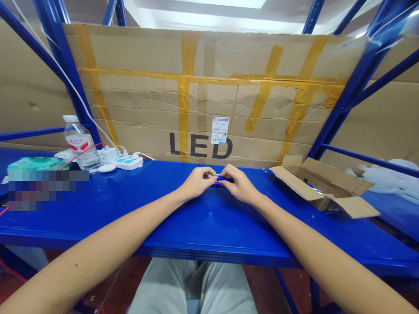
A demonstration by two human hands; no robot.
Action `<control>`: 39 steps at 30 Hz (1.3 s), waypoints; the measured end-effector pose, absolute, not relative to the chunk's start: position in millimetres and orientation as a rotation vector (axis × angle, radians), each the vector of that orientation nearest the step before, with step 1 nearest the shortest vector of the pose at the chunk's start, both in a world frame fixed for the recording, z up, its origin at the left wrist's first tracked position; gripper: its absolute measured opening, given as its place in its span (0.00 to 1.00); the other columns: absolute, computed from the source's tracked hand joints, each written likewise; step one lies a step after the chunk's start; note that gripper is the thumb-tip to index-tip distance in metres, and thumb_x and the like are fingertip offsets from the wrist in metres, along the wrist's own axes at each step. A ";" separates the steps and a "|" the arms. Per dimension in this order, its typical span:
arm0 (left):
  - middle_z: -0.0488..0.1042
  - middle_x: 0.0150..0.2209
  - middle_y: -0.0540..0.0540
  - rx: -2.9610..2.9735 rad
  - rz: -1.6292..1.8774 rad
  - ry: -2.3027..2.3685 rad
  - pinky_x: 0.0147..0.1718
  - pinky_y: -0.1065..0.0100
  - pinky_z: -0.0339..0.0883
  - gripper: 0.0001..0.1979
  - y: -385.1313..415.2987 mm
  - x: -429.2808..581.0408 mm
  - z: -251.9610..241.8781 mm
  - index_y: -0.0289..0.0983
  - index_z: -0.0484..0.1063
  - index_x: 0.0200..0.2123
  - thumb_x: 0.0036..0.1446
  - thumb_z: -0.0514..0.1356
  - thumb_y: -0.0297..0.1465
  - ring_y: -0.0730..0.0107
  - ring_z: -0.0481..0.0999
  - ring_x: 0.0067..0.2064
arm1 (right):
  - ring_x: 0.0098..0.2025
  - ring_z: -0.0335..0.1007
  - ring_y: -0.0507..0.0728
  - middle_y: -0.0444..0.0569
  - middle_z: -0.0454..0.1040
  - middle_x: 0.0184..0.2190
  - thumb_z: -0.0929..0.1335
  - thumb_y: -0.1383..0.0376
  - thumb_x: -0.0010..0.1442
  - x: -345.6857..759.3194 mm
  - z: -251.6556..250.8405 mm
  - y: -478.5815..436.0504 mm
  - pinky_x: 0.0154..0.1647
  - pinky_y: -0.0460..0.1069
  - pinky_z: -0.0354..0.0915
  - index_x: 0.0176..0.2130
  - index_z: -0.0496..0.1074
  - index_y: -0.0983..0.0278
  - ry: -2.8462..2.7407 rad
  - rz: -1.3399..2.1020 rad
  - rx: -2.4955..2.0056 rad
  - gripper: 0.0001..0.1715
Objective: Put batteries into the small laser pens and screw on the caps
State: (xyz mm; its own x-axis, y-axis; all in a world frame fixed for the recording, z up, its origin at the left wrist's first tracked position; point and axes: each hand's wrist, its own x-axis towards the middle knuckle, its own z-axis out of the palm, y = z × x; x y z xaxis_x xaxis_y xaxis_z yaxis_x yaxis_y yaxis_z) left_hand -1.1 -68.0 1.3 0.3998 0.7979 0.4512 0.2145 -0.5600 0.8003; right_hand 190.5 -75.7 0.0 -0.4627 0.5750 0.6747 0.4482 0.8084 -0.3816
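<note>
Both my arms reach out over a blue metal shelf (209, 226). My left hand (197, 181) and my right hand (238, 183) meet near the middle of the shelf, fingers curled. Between them they pinch a small blue object (223, 179), mostly hidden by the fingers, with a bit of red and silver showing at its left end. The object sits just above the shelf surface.
An open cardboard box (324, 187) lies to the right. At the left stand a water bottle (80, 144), a white power strip (126, 161) with plugs, a red wire and a teal pack (34, 164). A taped cardboard sheet marked LED (203, 96) forms the back wall.
</note>
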 end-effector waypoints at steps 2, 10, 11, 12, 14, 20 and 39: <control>0.67 0.24 0.52 2.012 1.140 0.862 0.27 0.72 0.56 0.07 -68.9 -1.0 1.3 0.33 0.71 0.30 0.50 0.60 0.31 0.76 0.64 0.27 | 0.35 0.66 0.55 0.48 0.69 0.31 0.66 0.70 0.60 190.7 3.0 -77.6 0.37 0.50 0.62 0.33 0.69 0.63 -2.161 0.201 -0.742 0.03; 0.69 0.25 0.51 2.043 1.157 0.858 0.28 0.72 0.57 0.05 -70.1 -0.6 2.0 0.33 0.71 0.31 0.50 0.59 0.30 0.75 0.65 0.28 | 0.37 0.69 0.56 0.50 0.74 0.34 0.67 0.66 0.59 188.1 2.3 -79.1 0.39 0.52 0.64 0.36 0.69 0.63 -2.162 0.240 -0.834 0.03; 0.69 0.25 0.51 2.042 1.154 0.857 0.28 0.72 0.57 0.05 -70.3 -0.6 2.3 0.33 0.71 0.31 0.50 0.59 0.29 0.75 0.65 0.28 | 0.37 0.69 0.56 0.50 0.73 0.35 0.68 0.66 0.58 187.9 1.6 -78.6 0.39 0.52 0.64 0.36 0.68 0.63 -2.142 0.247 -0.852 0.05; 0.69 0.25 0.51 2.041 1.152 0.857 0.29 0.72 0.57 0.05 -70.5 -0.5 2.6 0.33 0.71 0.31 0.50 0.59 0.29 0.75 0.65 0.28 | 0.37 0.69 0.56 0.49 0.73 0.35 0.69 0.66 0.56 188.0 1.0 -78.2 0.39 0.52 0.65 0.36 0.67 0.63 -2.123 0.252 -0.863 0.07; 0.68 0.25 0.52 2.045 1.152 0.857 0.28 0.72 0.57 0.05 -71.0 -0.4 2.8 0.33 0.71 0.31 0.51 0.59 0.30 0.76 0.64 0.27 | 0.36 0.68 0.56 0.49 0.72 0.33 0.68 0.66 0.57 188.4 0.7 -77.6 0.38 0.51 0.65 0.34 0.65 0.62 -2.097 0.255 -0.863 0.06; 0.67 0.24 0.52 2.093 1.123 0.868 0.27 0.72 0.56 0.06 -71.0 -0.3 1.0 0.33 0.70 0.31 0.52 0.58 0.30 0.76 0.63 0.27 | 0.23 0.65 0.52 0.44 0.70 0.24 0.67 0.64 0.59 190.4 3.8 -81.7 0.24 0.47 0.61 0.30 0.65 0.62 -2.089 0.474 -0.902 0.07; 0.71 0.26 0.50 2.189 1.095 0.886 0.29 0.71 0.60 0.07 -70.6 -1.8 -0.8 0.33 0.72 0.33 0.54 0.58 0.31 0.74 0.67 0.28 | 0.25 0.63 0.52 0.45 0.69 0.21 0.60 0.65 0.65 190.7 9.6 -82.4 0.31 0.47 0.58 0.26 0.65 0.64 -2.312 0.322 -0.869 0.17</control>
State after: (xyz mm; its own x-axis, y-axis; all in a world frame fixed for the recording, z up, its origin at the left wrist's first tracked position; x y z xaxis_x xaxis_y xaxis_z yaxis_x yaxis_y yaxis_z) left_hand -1.8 -70.6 -0.8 0.4554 0.7479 0.4830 0.3164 -0.6431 0.6974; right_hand 190.7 -82.4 9.6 -0.5773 0.6597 0.4812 0.5032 0.7515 -0.4266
